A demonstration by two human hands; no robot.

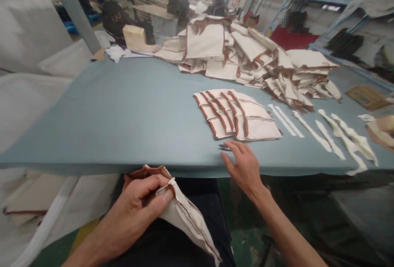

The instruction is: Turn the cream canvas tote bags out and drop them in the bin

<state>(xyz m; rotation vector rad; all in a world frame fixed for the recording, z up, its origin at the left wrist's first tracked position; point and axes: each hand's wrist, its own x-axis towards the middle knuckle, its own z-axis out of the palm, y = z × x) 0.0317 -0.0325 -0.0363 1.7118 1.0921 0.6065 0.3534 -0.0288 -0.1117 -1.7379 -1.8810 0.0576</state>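
Close to my lap, my left hand [144, 199] is closed on a cream fabric piece [187, 213] with brown bound edges. The thumb and fingers pinch its upper edge, and the rest hangs down to the right. At the table's front edge, my right hand [244, 164] has its thumb apart from its fingers. Its fingertips are at a small pair of dark metal thread snips [224, 148] lying on the table, partly hidden under the index finger. Just beyond lies a fanned stack of similar cream pieces [237, 115] with brown binding.
A large heap of cream fabric pieces [205, 39] covers the back of the blue-grey table [123, 111]. Several white strips [312, 131] lie at right. A yellowish block [134, 38] stands at back left. Other people are in the background, beside shelving.
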